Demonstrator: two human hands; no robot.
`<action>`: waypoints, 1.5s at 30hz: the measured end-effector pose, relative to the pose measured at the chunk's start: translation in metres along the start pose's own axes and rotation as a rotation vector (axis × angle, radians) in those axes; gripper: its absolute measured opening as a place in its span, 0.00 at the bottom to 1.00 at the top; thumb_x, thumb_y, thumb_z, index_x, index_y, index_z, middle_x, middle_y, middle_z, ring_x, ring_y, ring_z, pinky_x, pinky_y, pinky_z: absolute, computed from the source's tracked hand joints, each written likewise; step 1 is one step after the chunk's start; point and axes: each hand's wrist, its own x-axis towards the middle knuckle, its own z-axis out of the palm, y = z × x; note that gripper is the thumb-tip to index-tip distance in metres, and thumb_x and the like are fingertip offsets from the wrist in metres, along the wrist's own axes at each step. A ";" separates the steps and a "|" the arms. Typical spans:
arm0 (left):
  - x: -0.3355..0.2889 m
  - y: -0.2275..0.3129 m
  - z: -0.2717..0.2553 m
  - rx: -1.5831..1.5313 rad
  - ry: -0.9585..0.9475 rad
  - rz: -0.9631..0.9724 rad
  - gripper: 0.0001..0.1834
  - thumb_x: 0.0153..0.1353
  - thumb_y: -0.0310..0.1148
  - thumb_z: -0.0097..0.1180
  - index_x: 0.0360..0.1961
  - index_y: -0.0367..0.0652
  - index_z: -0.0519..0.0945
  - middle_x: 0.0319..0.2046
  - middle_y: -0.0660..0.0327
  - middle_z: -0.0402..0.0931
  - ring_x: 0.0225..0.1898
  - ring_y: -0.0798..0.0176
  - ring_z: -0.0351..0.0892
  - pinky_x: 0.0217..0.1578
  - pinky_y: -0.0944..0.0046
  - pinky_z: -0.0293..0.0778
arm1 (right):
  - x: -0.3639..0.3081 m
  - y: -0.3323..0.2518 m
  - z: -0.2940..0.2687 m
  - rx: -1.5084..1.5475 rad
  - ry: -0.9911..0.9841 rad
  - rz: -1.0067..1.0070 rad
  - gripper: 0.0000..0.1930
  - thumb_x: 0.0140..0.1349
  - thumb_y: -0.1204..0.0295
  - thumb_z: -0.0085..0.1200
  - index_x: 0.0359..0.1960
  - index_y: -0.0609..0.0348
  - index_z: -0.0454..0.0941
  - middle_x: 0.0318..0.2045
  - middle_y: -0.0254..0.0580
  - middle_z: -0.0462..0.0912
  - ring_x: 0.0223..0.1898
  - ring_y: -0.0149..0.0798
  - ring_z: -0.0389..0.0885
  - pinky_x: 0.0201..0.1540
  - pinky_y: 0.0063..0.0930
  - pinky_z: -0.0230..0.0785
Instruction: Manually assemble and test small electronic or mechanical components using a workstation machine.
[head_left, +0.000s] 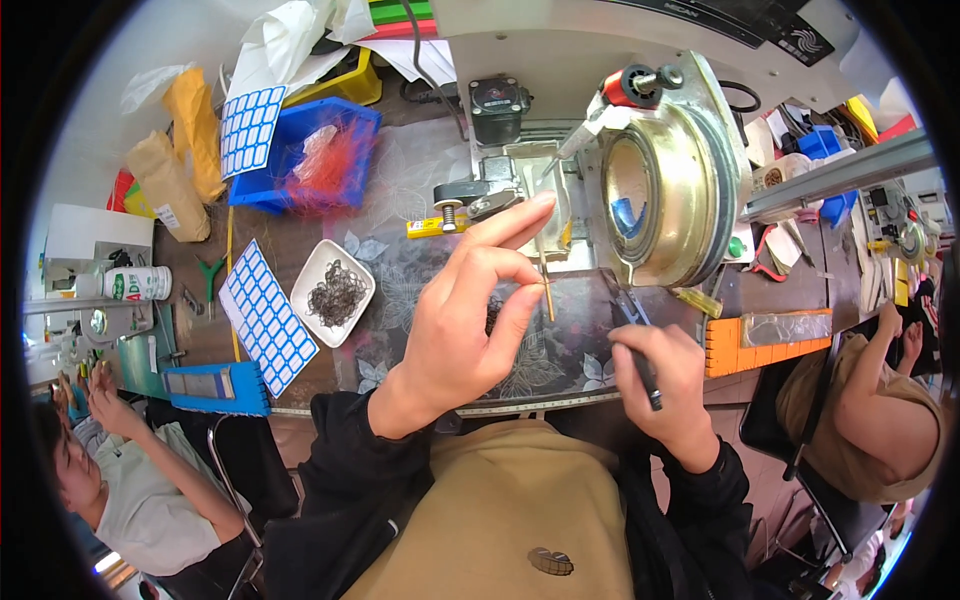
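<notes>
Above the middle of the bench, my left hand (pixel 465 325) pinches a thin brownish stick (pixel 548 290) between thumb and index finger; the stick stands nearly upright. Closed around a pair of black tweezers (pixel 640 345) is my right hand (pixel 668 385), lower and to the right. The tweezers' two prongs point away from me and stand apart, with nothing visible between them. Some dark thin loops (pixel 494 315) lie partly hidden behind my left hand. To its left, a white square dish (pixel 303 294) holds a tangle of dark, thin wire-like loops (pixel 338 294).
A machine with a large brass-coloured ring (pixel 655 200) and a metal block (pixel 540 170) stands beyond my hands. Left are a blue bin (pixel 262 185) with red threads and a blue-bordered label sheet (pixel 268 318). Orange (pixel 725 347) and blue (pixel 250 385) holders line the front edge. People sit on both sides.
</notes>
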 end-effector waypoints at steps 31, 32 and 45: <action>0.001 -0.010 0.000 -0.088 -0.005 0.066 0.06 0.63 0.18 0.53 0.40 0.34 0.71 0.61 0.33 0.68 0.63 0.39 0.73 0.62 0.48 0.71 | 0.055 -0.036 0.001 0.205 0.127 -0.231 0.22 0.56 0.61 0.71 0.45 0.62 0.76 0.20 0.37 0.79 0.18 0.36 0.77 0.21 0.27 0.60; 0.002 -0.010 0.000 -0.091 -0.007 0.066 0.06 0.63 0.18 0.53 0.40 0.34 0.71 0.61 0.33 0.68 0.63 0.39 0.73 0.62 0.48 0.71 | 0.055 -0.036 0.002 0.181 0.122 -0.236 0.22 0.55 0.61 0.71 0.44 0.61 0.77 0.19 0.37 0.79 0.18 0.36 0.77 0.21 0.27 0.59; 0.002 -0.011 0.000 -0.078 0.001 0.083 0.05 0.63 0.19 0.53 0.39 0.34 0.71 0.61 0.32 0.68 0.62 0.36 0.73 0.62 0.47 0.71 | 0.056 -0.040 0.012 0.009 0.217 -0.310 0.19 0.58 0.56 0.67 0.39 0.58 0.79 0.15 0.28 0.71 0.14 0.29 0.68 0.18 0.24 0.50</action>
